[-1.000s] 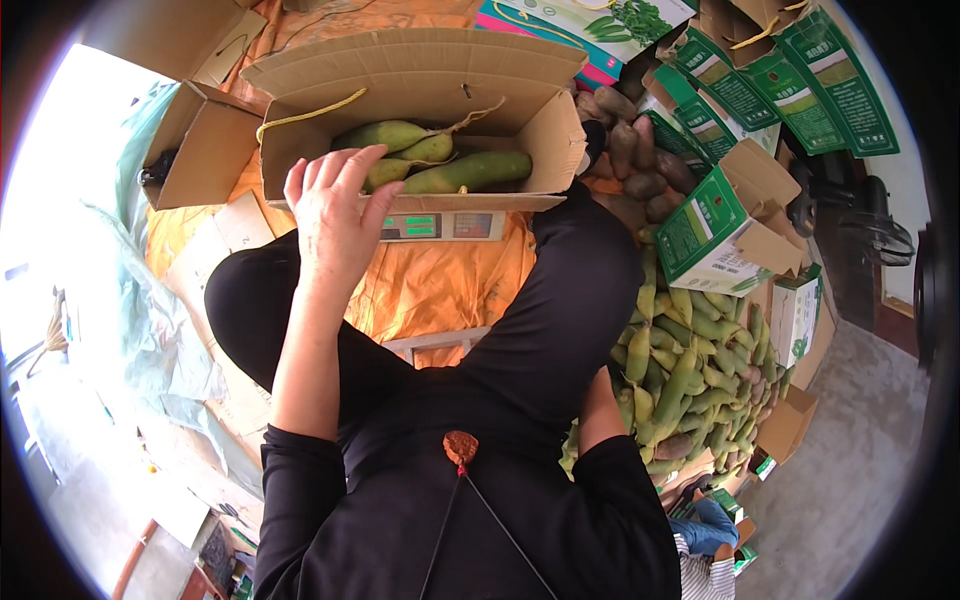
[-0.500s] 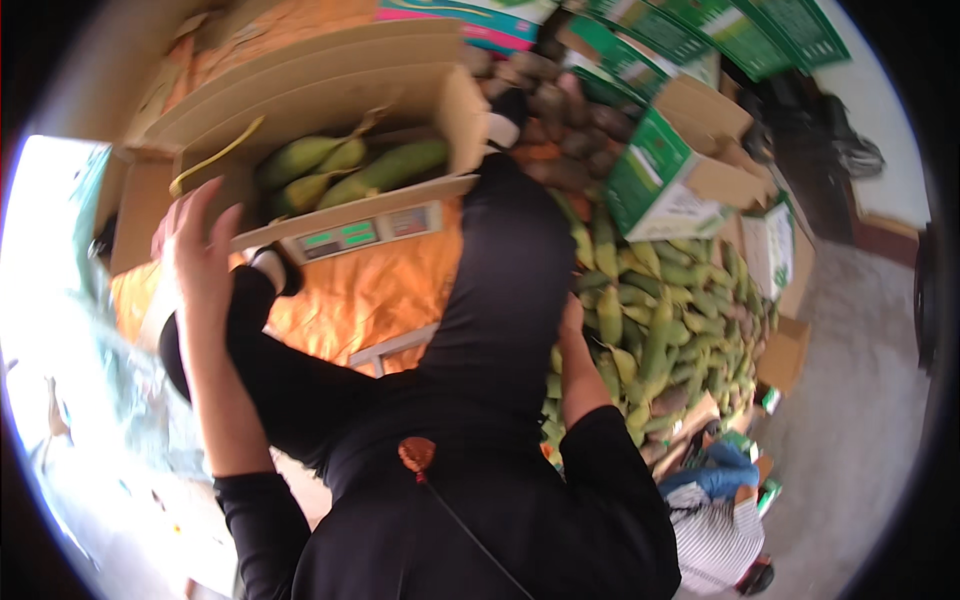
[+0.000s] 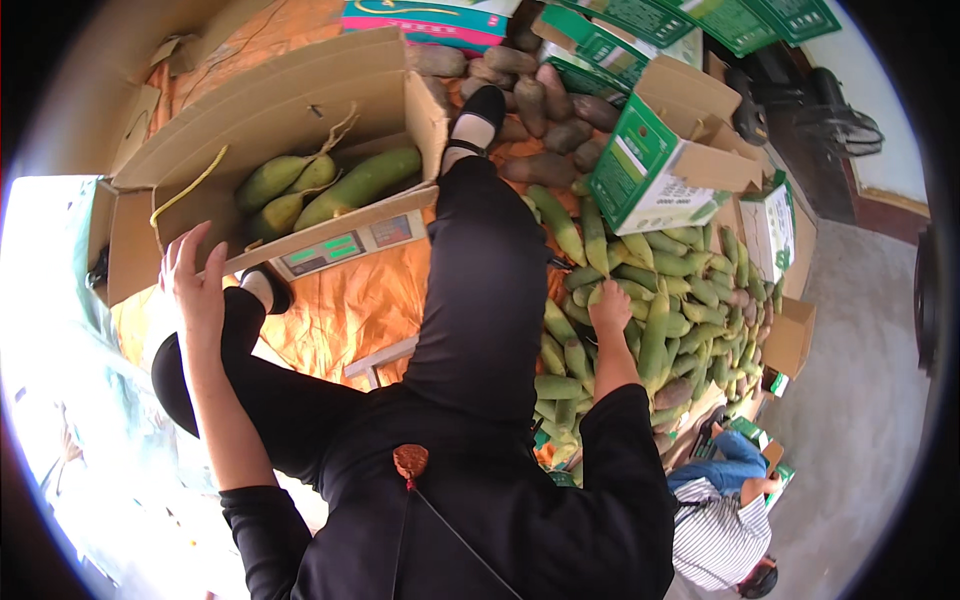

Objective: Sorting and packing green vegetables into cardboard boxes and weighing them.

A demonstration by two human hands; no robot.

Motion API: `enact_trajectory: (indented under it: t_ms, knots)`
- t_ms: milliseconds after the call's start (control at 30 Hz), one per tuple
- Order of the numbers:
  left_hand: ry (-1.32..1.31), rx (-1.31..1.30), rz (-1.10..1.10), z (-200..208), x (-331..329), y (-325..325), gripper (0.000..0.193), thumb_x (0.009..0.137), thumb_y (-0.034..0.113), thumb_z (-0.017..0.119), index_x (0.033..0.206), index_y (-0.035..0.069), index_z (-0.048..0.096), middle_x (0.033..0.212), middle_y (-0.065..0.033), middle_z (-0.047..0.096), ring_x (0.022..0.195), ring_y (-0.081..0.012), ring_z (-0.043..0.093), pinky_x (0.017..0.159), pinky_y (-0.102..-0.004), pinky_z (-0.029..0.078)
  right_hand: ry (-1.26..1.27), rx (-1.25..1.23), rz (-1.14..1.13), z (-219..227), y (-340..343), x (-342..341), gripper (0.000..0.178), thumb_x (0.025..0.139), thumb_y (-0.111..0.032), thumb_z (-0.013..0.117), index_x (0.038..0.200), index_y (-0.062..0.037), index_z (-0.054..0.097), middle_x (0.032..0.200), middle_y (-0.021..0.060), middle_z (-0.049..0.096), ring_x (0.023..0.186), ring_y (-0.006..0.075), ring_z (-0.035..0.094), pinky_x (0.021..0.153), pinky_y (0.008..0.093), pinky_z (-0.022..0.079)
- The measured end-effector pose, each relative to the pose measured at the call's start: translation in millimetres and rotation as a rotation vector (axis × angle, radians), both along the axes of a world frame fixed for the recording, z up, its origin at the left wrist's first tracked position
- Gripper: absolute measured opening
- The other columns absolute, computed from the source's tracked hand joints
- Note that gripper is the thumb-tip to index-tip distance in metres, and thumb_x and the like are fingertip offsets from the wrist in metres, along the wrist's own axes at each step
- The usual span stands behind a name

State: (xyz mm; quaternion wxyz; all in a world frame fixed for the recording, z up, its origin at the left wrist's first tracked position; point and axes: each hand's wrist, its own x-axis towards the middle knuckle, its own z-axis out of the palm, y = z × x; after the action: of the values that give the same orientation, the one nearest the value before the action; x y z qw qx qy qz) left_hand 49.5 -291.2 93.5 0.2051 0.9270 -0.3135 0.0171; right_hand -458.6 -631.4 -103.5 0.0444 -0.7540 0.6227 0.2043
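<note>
My left hand [image 3: 196, 285] is held with its fingers apart and nothing in it, beside the near left corner of an open cardboard box [image 3: 426, 125]. Several green radishes [image 3: 362, 187] lie in that box. A heap of green radishes [image 3: 690, 320] spreads to the right of my leg. Over its near left part, my right hand [image 3: 611, 308] is closed at the thin tip of a green radish [image 3: 594, 232]; the fingertips are partly hidden.
A scale with a lit display [image 3: 340, 246] sits under the box's front edge, on orange sheeting [image 3: 325, 310]. Brownish radishes [image 3: 540, 100] lie beyond my foot. A green and white carton [image 3: 635, 165] stands behind the heap. Another person in a striped shirt [image 3: 715, 540] is at the lower right.
My right hand has come out from beside my leg and moved right, onto the radish heap. My left hand stays by the box with fingers apart. The view has shifted slightly.
</note>
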Motion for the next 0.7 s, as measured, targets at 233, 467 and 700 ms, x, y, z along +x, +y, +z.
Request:
enact_trajectory:
  t_ms: [233, 467, 700]
  knots:
    - [-0.099, 0.03, 0.036, 5, 0, 1, 0.028, 0.081, 0.015, 0.066, 0.109, 0.008, 0.066, 0.105, -0.0085, 0.064, 0.101, -0.0263, 0.059, 0.087, -0.0366, 0.047, 0.112, 0.115, 0.121, -23, 46, 3, 0.042, 0.076, -0.019, 0.073, 0.112, -0.0174, 0.051, 0.116, 0.0054, 0.056, 0.114, 0.0286, 0.051, 0.087, 0.0475, 0.045]
    - [-0.072, 0.025, 0.085, 14, -4, 1, 0.03, 0.079, 0.018, 0.068, 0.108, 0.009, 0.066, 0.104, -0.0085, 0.064, 0.102, -0.0281, 0.058, 0.093, -0.0395, 0.041, -0.007, 0.02, 0.217, -9, 45, 16, 0.038, 0.076, -0.018, 0.073, 0.108, -0.0141, 0.055, 0.111, 0.0054, 0.058, 0.111, 0.0287, 0.053, 0.086, 0.0442, 0.047]
    - [-0.047, -0.023, 0.162, 14, 1, 2, 0.032, 0.08, 0.019, 0.068, 0.111, 0.012, 0.066, 0.115, -0.0072, 0.06, 0.113, -0.0284, 0.051, 0.097, -0.0395, 0.039, -0.977, -0.005, -0.125, 34, 2, 20, 0.046, 0.08, 0.001, 0.066, 0.123, -0.0015, 0.048, 0.108, 0.0103, 0.06, 0.095, 0.0228, 0.059, 0.084, 0.0335, 0.048]
